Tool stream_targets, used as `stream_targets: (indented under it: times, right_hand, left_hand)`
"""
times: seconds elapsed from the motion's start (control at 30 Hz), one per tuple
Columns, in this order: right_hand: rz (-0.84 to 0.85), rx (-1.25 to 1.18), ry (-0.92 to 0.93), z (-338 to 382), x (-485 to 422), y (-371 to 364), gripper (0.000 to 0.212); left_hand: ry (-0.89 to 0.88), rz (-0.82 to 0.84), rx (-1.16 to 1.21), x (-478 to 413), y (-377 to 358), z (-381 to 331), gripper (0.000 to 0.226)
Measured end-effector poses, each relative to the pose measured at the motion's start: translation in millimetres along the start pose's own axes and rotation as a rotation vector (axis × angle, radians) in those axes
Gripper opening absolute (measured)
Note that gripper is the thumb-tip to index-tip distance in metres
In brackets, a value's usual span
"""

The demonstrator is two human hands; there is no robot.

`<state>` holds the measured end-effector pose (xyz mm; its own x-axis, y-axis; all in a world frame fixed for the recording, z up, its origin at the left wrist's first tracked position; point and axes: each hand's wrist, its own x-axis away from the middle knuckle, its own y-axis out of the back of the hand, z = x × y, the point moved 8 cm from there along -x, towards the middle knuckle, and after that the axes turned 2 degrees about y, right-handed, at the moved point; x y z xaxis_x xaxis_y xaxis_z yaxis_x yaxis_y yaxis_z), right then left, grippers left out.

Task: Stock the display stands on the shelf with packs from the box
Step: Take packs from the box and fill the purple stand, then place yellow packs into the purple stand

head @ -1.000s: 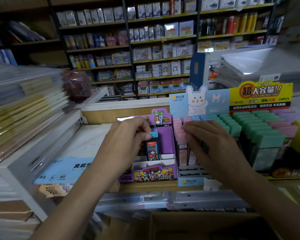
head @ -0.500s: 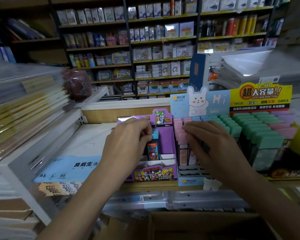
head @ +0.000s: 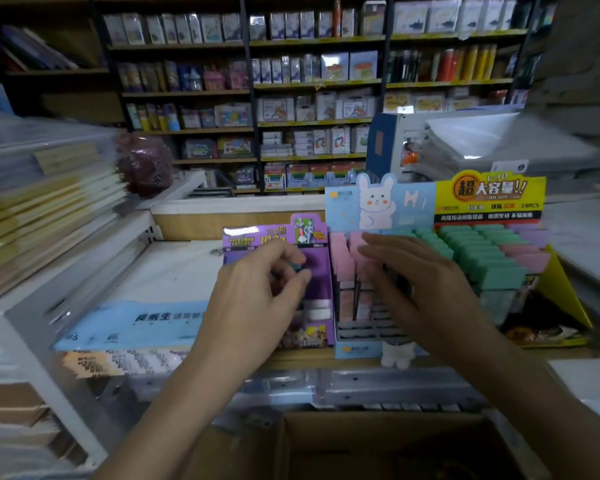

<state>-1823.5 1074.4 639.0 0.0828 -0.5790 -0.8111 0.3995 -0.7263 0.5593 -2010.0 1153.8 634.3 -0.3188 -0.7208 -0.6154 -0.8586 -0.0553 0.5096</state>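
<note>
A purple display stand (head: 317,275) sits on the shelf, with a blue bunny-topped stand (head: 378,202) to its right. My left hand (head: 257,296) is inside the purple stand and pinches a teal-capped pack (head: 297,267) between thumb and fingers; the pack's body is hidden behind the hand. My right hand (head: 420,282) lies with straight fingers on the pink packs (head: 342,261) in the bunny stand. An open cardboard box (head: 361,445) is below the shelf edge, its contents not visible.
A yellow stand (head: 489,195) full of green and pink packs (head: 482,254) adjoins on the right. Stacked notebooks (head: 42,209) fill the left rack. A blue-wrapped paper ream (head: 125,327) lies left of the purple stand. Stocked shelves line the back.
My left hand has shifted right over the pack in the purple stand, so the pack's body is now covered. My right hand has stayed on the pink packs.
</note>
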Motion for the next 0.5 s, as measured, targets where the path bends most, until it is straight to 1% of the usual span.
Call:
stream_targets:
  times: [0.07,0.17,0.3,0.4,0.5]
  right_hand:
    - [-0.051,-0.053,-0.012,4,9,13,0.022]
    - [-0.044,-0.127,-0.08,6,34,28,0.02]
    - [0.032,-0.21,-0.3,-8,90,37,0.015]
    - [0.083,-0.2,-0.461,-22,139,32,0.011]
    - [0.153,-0.181,-0.638,-45,195,16,0.008]
  left_hand:
    - [-0.002,0.039,0.068,10,-8,-7,0.004]
    - [0.005,0.13,0.17,32,-31,-14,0.006]
    - [0.067,0.252,0.307,76,-76,-13,0.013]
    - [0.203,0.352,0.365,114,-119,1,0.008]
    - [0.329,0.423,0.371,152,-163,20,0.01]
